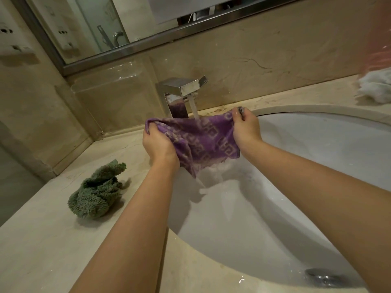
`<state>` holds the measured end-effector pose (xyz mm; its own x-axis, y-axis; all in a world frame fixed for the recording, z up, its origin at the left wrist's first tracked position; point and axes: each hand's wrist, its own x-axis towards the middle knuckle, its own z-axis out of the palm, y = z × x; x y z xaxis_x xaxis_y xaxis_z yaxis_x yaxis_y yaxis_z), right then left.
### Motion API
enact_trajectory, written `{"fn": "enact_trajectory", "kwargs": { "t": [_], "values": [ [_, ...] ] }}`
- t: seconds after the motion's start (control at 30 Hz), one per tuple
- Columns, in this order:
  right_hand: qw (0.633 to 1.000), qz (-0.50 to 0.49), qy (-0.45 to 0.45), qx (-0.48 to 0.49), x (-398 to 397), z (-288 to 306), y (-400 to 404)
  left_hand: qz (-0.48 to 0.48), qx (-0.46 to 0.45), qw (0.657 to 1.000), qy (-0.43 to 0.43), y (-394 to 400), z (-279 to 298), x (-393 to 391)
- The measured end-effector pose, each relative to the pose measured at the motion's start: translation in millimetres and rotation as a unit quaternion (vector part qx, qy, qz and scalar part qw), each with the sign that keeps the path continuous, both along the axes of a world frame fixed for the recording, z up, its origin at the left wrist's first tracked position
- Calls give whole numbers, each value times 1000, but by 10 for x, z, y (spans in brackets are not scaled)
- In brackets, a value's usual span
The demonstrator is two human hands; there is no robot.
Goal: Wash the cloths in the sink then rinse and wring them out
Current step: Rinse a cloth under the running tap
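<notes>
A purple patterned cloth (203,142) is stretched between both hands under the running chrome tap (184,89). My left hand (158,144) grips its left edge; my right hand (246,127) pinches its upper right corner. Water streams onto the cloth and runs off its lower tip into the white oval sink (317,157). A crumpled green fluffy cloth (97,193) lies on the counter to the left of the sink, apart from my hands.
The beige marble counter (42,240) surrounds the sink. A white fluffy cloth (376,87) lies at the far right on the counter. The metal drain (323,277) sits low right in the basin. A mirror (95,28) hangs above the backsplash.
</notes>
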<state>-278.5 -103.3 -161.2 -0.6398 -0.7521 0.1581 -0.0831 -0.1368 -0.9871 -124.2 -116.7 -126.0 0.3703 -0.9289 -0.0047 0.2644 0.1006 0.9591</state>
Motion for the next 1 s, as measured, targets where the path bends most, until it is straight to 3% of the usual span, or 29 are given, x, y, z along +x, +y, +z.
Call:
{"fn": "enact_trajectory", "kwargs": {
  "t": [0.17,0.3,0.4,0.5,0.57,0.73,0.83,1.0],
  "values": [
    [990,140,9,18,119,-49,-1,-7,19,992,127,12,46,30],
    [957,288,-4,43,219,-85,53,-32,21,973,227,78,108,25],
    [918,387,24,81,290,-96,90,-46,22,974,222,123,119,0],
    [879,461,-25,122,291,-101,120,-73,15,978,196,127,109,8],
    [889,439,-41,125,272,-93,102,-107,9,974,200,117,96,3],
    [955,256,-142,35,333,-7,38,-112,36,984,134,40,31,-22],
    [963,164,-213,-10,355,60,9,-158,76,980,88,54,22,-47],
    [962,87,-258,-25,389,31,20,-233,161,959,1,157,12,-57]
  ]
}}
